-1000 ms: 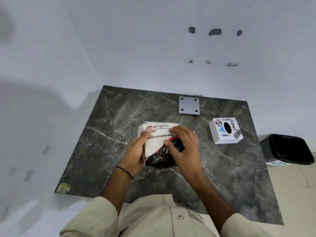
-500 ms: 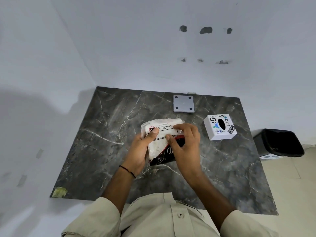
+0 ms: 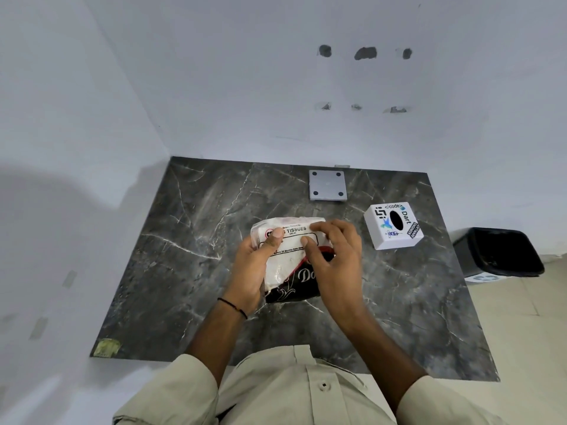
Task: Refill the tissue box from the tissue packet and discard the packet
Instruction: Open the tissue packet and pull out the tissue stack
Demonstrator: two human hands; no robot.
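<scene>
A tissue packet [image 3: 287, 262], white on top with a black and red lower part, is held over the middle of the dark marble table [image 3: 190, 265]. My left hand [image 3: 253, 271] grips its left side, thumb on the white label. My right hand [image 3: 333, 262] pinches the packet's top right, fingers curled over its far edge. The white tissue box [image 3: 394, 227], covered in stickers with a black oval slot on top, stands on the table to the right, apart from both hands.
A grey square plate [image 3: 327, 185] with four dark dots lies at the table's back edge. A black bin [image 3: 498, 253] stands on the floor past the table's right edge. White walls close in at the back and left.
Both hands have lifted the packet a little and tilted it toward me. My right fingers have shifted up to the packet's far edge.
</scene>
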